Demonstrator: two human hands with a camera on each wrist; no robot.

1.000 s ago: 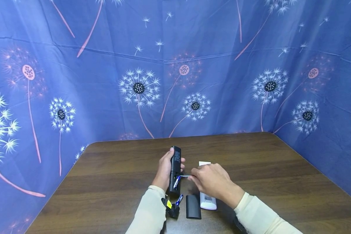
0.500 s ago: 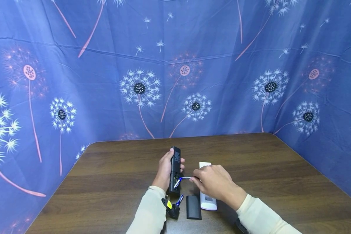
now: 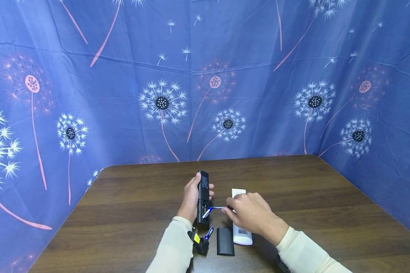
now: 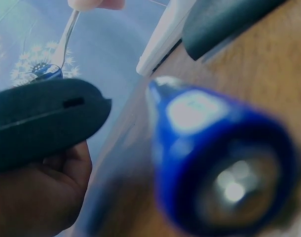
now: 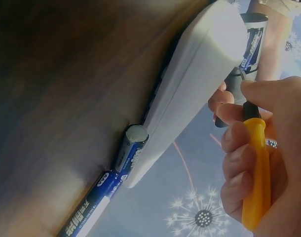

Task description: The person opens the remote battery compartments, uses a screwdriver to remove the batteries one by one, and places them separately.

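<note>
My left hand [image 3: 191, 197] holds a black remote control [image 3: 204, 185] back side up, its battery compartment uncovered. One blue and white AAA battery [image 3: 207, 213] slants up out of that compartment. A screwdriver with a yellow handle [image 5: 257, 182] is gripped by my right hand [image 3: 249, 212]. Its thin metal shaft [image 3: 218, 207] reaches left, and the tip is at the battery's raised end. In the left wrist view, the shaft [image 4: 69, 37] comes down to that battery, partly hidden behind the remote [image 4: 47, 121].
A black battery cover [image 3: 225, 241] and a white remote control [image 3: 242, 237] lie on the wooden table [image 3: 140, 189]. Another blue battery [image 3: 209, 233] is near my left wrist, large in the left wrist view. Two batteries [image 5: 131, 153] lie beside the white remote. A patterned blue cloth [image 3: 123, 94] hangs behind.
The battery's upper end has swung to the right, out of the compartment, as my right hand and the screwdriver shifted slightly right. My left hand still holds the black remote in nearly the same place.
</note>
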